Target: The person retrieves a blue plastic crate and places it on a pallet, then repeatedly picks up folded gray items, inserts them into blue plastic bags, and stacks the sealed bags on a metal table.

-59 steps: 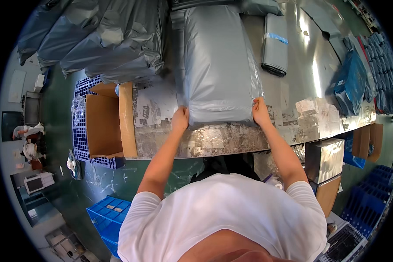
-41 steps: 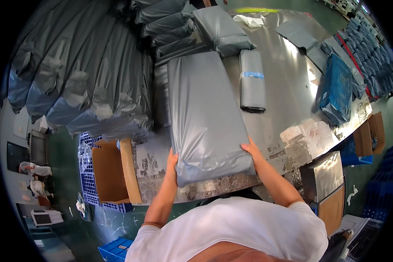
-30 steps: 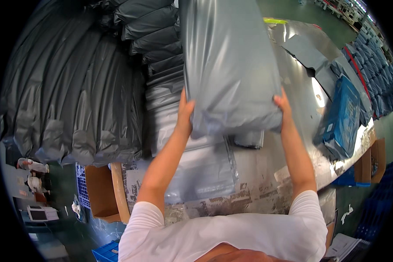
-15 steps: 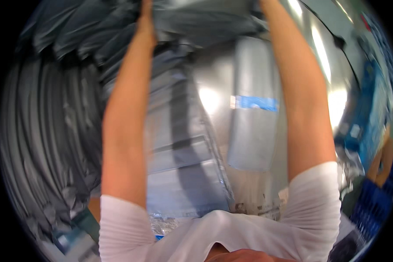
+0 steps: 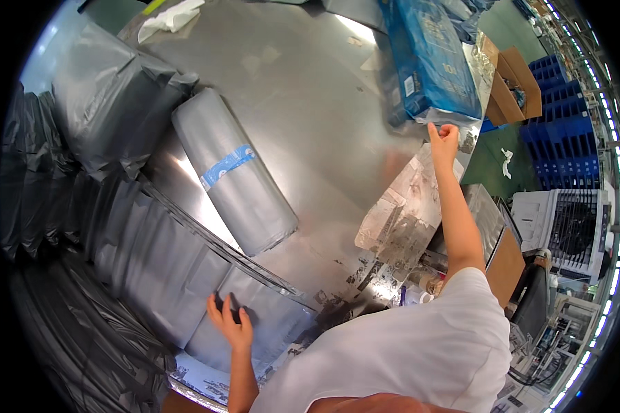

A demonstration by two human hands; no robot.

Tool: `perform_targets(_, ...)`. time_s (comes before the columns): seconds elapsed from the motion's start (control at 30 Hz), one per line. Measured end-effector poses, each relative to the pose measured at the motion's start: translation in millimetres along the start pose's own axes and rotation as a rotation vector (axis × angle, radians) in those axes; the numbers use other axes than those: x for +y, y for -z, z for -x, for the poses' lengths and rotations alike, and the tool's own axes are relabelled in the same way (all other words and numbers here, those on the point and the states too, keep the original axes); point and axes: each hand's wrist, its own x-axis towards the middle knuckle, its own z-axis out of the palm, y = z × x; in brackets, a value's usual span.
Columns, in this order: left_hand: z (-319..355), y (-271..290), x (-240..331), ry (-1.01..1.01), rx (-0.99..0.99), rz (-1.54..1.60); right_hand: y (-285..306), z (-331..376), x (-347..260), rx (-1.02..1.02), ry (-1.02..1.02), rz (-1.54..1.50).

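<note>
My left hand [image 5: 231,325] has its fingers spread over a stack of flat grey plastic bags [image 5: 196,289] at the lower left, holding nothing. Stretched out to the right, my right hand [image 5: 445,143] meets the white near end of a blue plastic package [image 5: 430,65]. Its fingers are curled and the thumb points forward; whether they grip the package's edge is unclear. Between my hands and farther left, a rolled grey bundle of plastic bags [image 5: 251,196] with a blue band lies slanted on the metal table [image 5: 310,103].
Bulging grey plastic bags [image 5: 107,96] stand at the far left, with darker folded bags [image 5: 76,330] below them. Worn brown sheeting [image 5: 406,203] covers part of the table's right edge. Beyond stand a cardboard box [image 5: 506,86], blue crates [image 5: 561,134] and a white fan unit [image 5: 558,224].
Both arms were stretched forward at a grey plastic bag. Now my hands are apart, the left drawn back and the right out at the blue package. My view has turned right.
</note>
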Motion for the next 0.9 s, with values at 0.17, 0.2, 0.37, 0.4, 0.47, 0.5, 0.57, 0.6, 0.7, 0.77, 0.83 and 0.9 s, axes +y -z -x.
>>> perform_targets(0.17,15,15,32,-0.093,-0.005,0.038,7,-88,118,0.454,0.047,0.086)
perform_targets(0.2,22,19,29,-0.095,-0.011,0.044,14,-105,134,0.382,0.009,-0.046)
perform_targets(0.37,56,31,32,-0.054,-0.033,0.038,31,-115,119,-0.018,-0.4,-0.537)
perform_targets(0.4,54,32,38,-0.08,-0.042,0.054,31,-114,123,-0.033,-0.366,-0.509)
perform_targets(0.47,39,26,54,-0.11,-0.057,0.078,27,-92,105,-0.087,-0.293,-0.598)
perform_targets(0.5,25,21,63,-0.169,-0.06,0.129,30,-74,90,-0.232,-0.254,-0.598)
perform_targets(0.57,-22,2,86,-0.291,-0.091,0.252,17,-32,78,-0.364,-0.196,-0.709)
perform_targets(0.6,-46,-8,102,-0.343,-0.116,0.318,12,-5,62,-0.392,-0.145,-0.729)
perform_targets(0.7,-116,-41,150,-0.367,-0.165,0.551,12,85,33,-0.438,-0.226,-0.845)
perform_targets(0.77,-153,-73,169,-0.27,-0.121,0.572,29,138,19,-0.404,-0.283,-0.87)
perform_targets(0.83,-179,-107,176,-0.193,-0.138,0.704,43,175,24,-0.349,-0.227,-0.799)
perform_targets(0.9,-190,-129,185,-0.217,-0.258,0.728,52,202,35,-0.305,-0.092,-0.645)
